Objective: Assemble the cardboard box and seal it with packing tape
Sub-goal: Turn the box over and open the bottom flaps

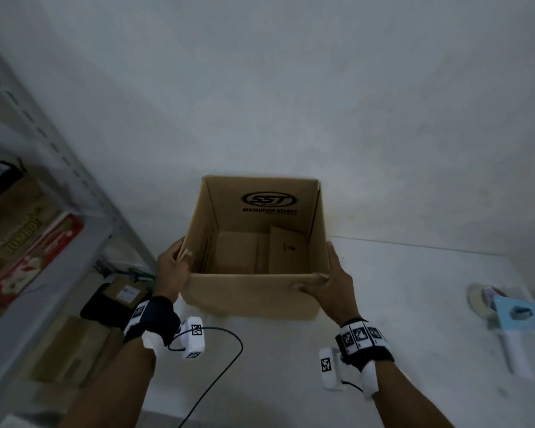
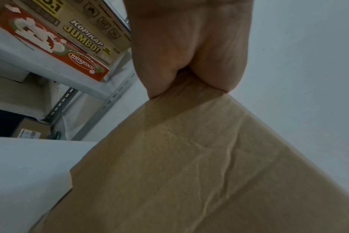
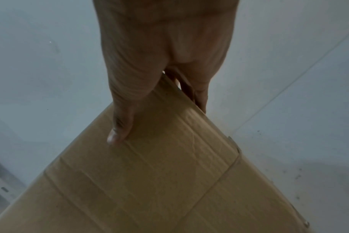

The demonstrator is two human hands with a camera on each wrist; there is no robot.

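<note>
An open-topped brown cardboard box (image 1: 250, 291) with a black logo inside its far wall stands on the white table (image 1: 414, 319). Its bottom flaps (image 1: 260, 254) lie folded in, overlapping. My left hand (image 1: 170, 268) grips the box's near left corner at the top edge; the left wrist view shows this hand (image 2: 189, 47) pinching the cardboard (image 2: 189, 173). My right hand (image 1: 331, 282) clasps the near right corner. In the right wrist view its thumb (image 3: 119, 129) lies on the front face (image 3: 149, 181) and the fingers run down the side wall. A tape dispenser (image 1: 504, 316) lies at the right.
A grey metal shelf rack (image 1: 59, 242) stands close on the left, loaded with cartons, among them a red one (image 1: 34, 257). More boxes sit on the floor under it. A black cable (image 1: 223, 359) loops across the table's near part. A white wall rises just behind the box.
</note>
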